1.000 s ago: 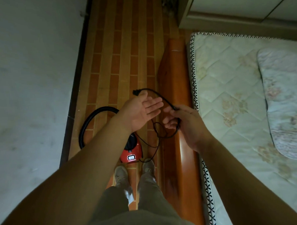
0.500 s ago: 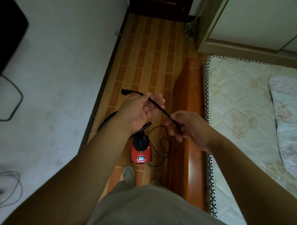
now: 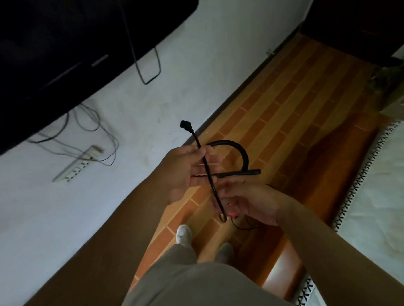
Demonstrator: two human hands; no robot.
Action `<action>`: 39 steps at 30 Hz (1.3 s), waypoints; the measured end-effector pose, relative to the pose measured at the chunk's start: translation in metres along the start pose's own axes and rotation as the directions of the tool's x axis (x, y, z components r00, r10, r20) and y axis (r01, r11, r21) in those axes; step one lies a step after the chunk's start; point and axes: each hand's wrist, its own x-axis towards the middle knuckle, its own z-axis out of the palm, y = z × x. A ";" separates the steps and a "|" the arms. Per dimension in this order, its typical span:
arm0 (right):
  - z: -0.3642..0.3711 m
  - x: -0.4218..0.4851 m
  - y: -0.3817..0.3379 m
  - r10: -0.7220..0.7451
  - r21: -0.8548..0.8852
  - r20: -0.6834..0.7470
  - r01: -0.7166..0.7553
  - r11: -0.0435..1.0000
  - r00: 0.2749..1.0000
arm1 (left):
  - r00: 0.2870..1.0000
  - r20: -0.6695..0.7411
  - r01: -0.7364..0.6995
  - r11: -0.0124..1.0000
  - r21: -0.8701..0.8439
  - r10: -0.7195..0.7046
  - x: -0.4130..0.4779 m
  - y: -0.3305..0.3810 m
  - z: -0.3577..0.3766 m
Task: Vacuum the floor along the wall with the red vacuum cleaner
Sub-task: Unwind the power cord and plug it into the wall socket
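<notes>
Cord look: thin black cord [image 3: 208, 173], stiff and straight between the hands, ending in a blocky black plug [image 3: 184, 125].
Vacuum look: only small red patches of the vacuum [image 3: 233, 214] show beside the right grip; its black hose [image 3: 239, 149] arcs beyond the hands.
Vacuum place: on the floor [image 3: 287, 116] under the hands, just far of the shoes [image 3: 183, 233], between the wall [image 3: 193, 72] and the bed [image 3: 383, 191].
Left grip: the left grip [image 3: 185, 172] holds the cord a little below the plug, the cord crossing its fingers.
Right grip: the right grip [image 3: 251, 202] curls round the cord nearer the body.
Change: half a second ago the red body showed plainly below the hands; now the right grip covers most of it. The view has swung left, so a TV [image 3: 52, 43] and a power strip [image 3: 76, 168] on the wall fill the left side and the bed has slid to the right edge. The cord stands steeper than before.
Axis: the cord's held length runs from near right to far left.
Pointing: the plug points far and left, toward the wall.
</notes>
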 end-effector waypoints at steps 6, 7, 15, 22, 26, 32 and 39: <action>0.060 0.042 -0.016 -0.047 -0.166 -0.142 0.023 0.986 0.989 | 0.996 -0.083 -0.008 0.996 0.084 0.015 -0.052 -0.019 -0.060; 0.073 0.050 -0.018 -0.048 -0.184 -0.158 0.019 0.983 0.986 | 0.996 -0.084 -0.006 0.996 0.088 0.013 -0.060 -0.022 -0.070; 0.197 0.106 -0.005 0.043 -0.168 -0.203 -0.078 0.983 0.978 | 0.996 -0.070 0.066 0.989 0.135 -0.057 -0.136 -0.055 -0.161; 0.288 0.137 0.045 0.189 -0.194 -0.143 -0.215 0.957 0.971 | 0.987 -0.076 0.149 0.977 0.153 -0.138 -0.196 -0.091 -0.248; 0.326 0.146 0.066 0.243 -0.087 -0.077 -0.249 0.964 0.967 | 0.976 -0.169 0.162 0.974 0.160 -0.135 -0.215 -0.114 -0.287; 0.364 0.169 0.083 0.217 -0.148 -0.017 -0.217 0.965 0.976 | 0.898 -0.439 0.037 0.999 0.010 -0.029 -0.213 -0.147 -0.311; 0.366 0.199 0.082 0.224 -0.384 -0.061 -0.230 0.894 0.973 | 0.770 -0.634 -0.103 0.995 -0.010 0.073 -0.187 -0.147 -0.313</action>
